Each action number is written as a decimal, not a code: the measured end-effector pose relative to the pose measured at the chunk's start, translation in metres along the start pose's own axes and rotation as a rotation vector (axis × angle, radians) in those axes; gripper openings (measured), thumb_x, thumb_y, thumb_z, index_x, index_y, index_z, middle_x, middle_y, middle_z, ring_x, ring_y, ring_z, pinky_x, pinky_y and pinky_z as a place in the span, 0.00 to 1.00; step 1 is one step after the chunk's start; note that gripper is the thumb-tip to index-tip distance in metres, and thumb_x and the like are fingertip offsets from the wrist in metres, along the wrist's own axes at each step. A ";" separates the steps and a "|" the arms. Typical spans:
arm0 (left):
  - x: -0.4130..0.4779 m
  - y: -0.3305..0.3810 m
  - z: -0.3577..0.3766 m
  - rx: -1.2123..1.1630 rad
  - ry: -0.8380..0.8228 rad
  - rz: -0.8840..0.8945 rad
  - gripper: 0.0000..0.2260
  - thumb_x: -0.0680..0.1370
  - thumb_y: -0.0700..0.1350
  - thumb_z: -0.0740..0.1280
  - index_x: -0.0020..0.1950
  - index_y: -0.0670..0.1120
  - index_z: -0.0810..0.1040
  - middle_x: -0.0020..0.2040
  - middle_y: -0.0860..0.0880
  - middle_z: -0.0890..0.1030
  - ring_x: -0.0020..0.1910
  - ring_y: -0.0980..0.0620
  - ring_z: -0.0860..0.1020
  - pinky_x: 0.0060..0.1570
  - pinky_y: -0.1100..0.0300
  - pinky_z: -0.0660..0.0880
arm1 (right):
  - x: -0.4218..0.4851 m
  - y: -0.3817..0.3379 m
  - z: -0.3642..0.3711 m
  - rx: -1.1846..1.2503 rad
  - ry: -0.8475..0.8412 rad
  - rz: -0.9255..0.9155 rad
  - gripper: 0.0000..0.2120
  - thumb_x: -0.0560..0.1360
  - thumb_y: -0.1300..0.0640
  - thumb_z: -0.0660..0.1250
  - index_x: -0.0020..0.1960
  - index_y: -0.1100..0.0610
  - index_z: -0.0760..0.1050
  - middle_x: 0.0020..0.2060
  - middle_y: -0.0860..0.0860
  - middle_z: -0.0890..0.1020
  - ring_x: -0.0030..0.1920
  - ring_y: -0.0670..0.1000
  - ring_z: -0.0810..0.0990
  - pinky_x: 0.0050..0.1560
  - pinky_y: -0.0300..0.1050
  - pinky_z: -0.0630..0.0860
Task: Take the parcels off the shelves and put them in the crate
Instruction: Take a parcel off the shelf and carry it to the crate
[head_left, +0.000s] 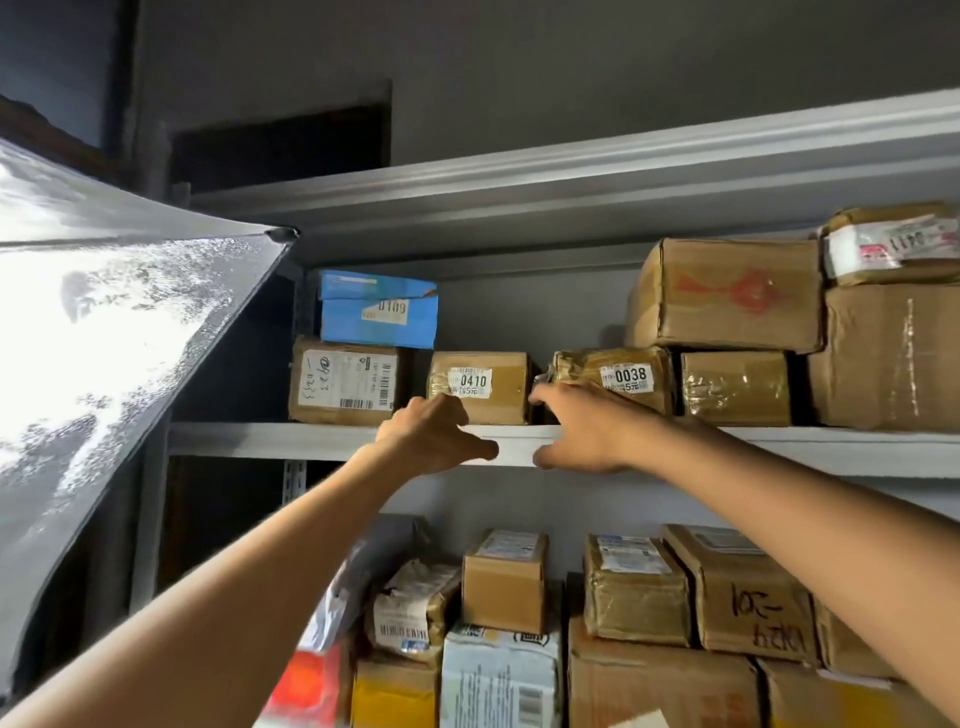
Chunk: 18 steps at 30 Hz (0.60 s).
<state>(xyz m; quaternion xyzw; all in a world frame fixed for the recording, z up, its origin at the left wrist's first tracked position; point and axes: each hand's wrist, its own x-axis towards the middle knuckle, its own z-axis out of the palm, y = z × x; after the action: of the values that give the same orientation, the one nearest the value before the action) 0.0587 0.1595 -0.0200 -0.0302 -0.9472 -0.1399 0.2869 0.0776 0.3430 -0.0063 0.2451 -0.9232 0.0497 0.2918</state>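
Many parcels (504, 587) left on both shelves; no crate in sight. Reaching up with both hands to the small brown box marked 0410 (480, 387) on the upper shelf (260, 441). Wide-spread left hand (431, 434) at its left side, wide-spread right hand (582, 431) at its right. Not lifted yet. Most of the job to do.

Probably a parcel storeroom: grey metal shelves (260, 441) of number-labelled parcels (480, 387).

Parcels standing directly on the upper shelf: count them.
5, left to right: barcode box, 0410, 0038, taped box, big box. More may hide behind.
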 end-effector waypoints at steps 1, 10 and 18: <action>0.006 -0.005 0.002 -0.011 0.007 -0.003 0.27 0.68 0.64 0.71 0.63 0.53 0.76 0.62 0.47 0.77 0.57 0.46 0.76 0.48 0.56 0.71 | 0.006 0.001 0.000 0.002 0.011 0.011 0.24 0.70 0.53 0.71 0.62 0.60 0.71 0.59 0.56 0.76 0.57 0.56 0.75 0.57 0.52 0.74; 0.037 -0.022 0.010 -0.068 0.098 -0.015 0.30 0.67 0.63 0.72 0.64 0.50 0.73 0.61 0.47 0.77 0.57 0.45 0.75 0.50 0.55 0.71 | 0.045 0.011 0.022 0.019 0.031 0.044 0.25 0.71 0.53 0.70 0.64 0.59 0.67 0.58 0.55 0.74 0.58 0.54 0.72 0.49 0.43 0.67; 0.070 -0.031 0.022 -0.162 0.137 0.035 0.38 0.71 0.53 0.74 0.72 0.40 0.60 0.65 0.41 0.69 0.64 0.43 0.68 0.57 0.57 0.67 | 0.080 0.003 0.038 0.090 0.147 0.146 0.38 0.73 0.55 0.68 0.75 0.62 0.52 0.68 0.61 0.68 0.67 0.60 0.68 0.58 0.44 0.67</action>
<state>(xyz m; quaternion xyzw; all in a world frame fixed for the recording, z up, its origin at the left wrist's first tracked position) -0.0156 0.1341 -0.0061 -0.0601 -0.9104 -0.2126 0.3499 0.0000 0.3025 0.0072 0.1860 -0.9115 0.1301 0.3431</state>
